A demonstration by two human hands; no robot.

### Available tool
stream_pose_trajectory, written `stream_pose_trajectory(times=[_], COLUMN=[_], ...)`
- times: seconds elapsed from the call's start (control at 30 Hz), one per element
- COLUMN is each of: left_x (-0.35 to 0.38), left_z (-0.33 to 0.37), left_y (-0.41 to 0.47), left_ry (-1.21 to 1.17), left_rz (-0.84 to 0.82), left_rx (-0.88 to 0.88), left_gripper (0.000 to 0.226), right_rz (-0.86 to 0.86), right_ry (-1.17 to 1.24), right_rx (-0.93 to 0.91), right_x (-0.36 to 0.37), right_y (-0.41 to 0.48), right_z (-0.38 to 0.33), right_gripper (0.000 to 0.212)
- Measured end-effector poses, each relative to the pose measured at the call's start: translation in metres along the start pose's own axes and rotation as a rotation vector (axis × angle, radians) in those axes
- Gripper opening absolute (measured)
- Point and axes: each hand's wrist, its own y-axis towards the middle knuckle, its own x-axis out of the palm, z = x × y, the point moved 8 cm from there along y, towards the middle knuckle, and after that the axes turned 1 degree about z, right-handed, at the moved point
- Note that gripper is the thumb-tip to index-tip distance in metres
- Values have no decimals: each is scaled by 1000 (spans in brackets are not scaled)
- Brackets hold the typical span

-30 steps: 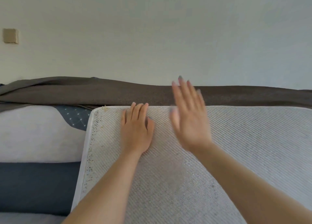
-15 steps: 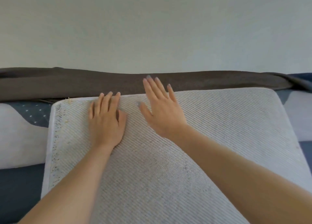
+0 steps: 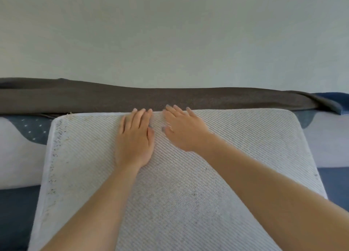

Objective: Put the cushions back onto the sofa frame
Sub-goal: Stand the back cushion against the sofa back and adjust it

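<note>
A: Cushion [image 3: 255, 141] where?
B: Under both palms, long axis left-right, far edge against dark cloth [image 3: 188, 97].
A: Fingers?
B: Straight, flat, gripping nothing; left hand [image 3: 135, 139] and right hand [image 3: 186, 130] side by side, equally near that edge.

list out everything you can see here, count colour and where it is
cushion: 1, pale grey ribbed weave, centre, far edge against the dark cloth
dark cloth: 1, brown-grey, draped along behind the cushion
wall: 1, off-white, upper half
pale padding: 2 stretches, light grey, left and right of the cushion
dotted fabric: 1 patch, navy with white dots, left, above the padding
sofa base: navy, lower left and right
left hand: 1, flat on the cushion near its far edge, fingers straight
right hand: 1, beside the left, fingers straight on the cushion
</note>
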Motion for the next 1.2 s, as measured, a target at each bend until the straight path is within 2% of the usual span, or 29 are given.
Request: stream_pose_trajectory(times=[0.07,0.1,0.17,0.23,0.27,0.33,0.37,0.43,0.5,0.57,0.63,0.67,0.73,0.8,0.83,0.9,0.93,1.07,1.17,1.2], left_x=[2,1,-1,1,2,3,2,1,-1,1,2,2,3,0,0,0,-1,1,2,3], left_z=[-4,-4,-2,-2,-3,-4,-4,-3,-2,-4,-4,-3,-1,-1,-1,-1,-2,-1,-4,-5], left_y=[-2,-2,-3,-4,-4,-3,-3,-4,-5,-4,-4,-4,-6,-5,-5,-5,-5,-6,-5,-5], left_ry=[9,2,2,13,21,32,31,33,30,23,25,20,21,38,45,62,58,38,43,43], left_rz=[-6,5,16,5,-5,-26,-27,-22,1,-11,-30,-28,-33,-33,-41,-63,-66,-70,-74,-78], left_rx=[-12,-7,7,3,-3,-8,-9,-5,-1,-7,-3,2,15,16,12,5,1,-3,-14,-11], left_gripper=[63,63,61,61,62,65,66,64,62,65,67,67,70,78,82,90,91,86,87,87], right_rz=[184,162,-19,-68,-4,299,352,123,-43,59,322,311,113,27,57,249,291,52,278,296], right_ry=[49,-11,-110,-55,-10,92,65,-101,-82,33,111,72,-63,-60,-35,27,4,-100,26,11], right_rx=[22,9,9,37,42,47,35,33,51,64,62,59,66,95,108,133,134,69,122,112], right_x=[-14,-5,27,24,10,-22,-22,13,23,-6,-29,-19,20,28,19,-7,-9,17,-21,-20], right_y=[-13,-23,-34,-25,-21,-29,-37,-44,-31,-16,-28,-37,-49,-42,-38,-44,-51,-50,-46,-53], right_z=[5,3,5,10,9,10,9,14,22,20,22,23,30,36,36,39,42,61,70,70], right_gripper=[60,62,66,68,67,62,60,62,66,65,62,62,64,66,66,64,63,69,66,63])
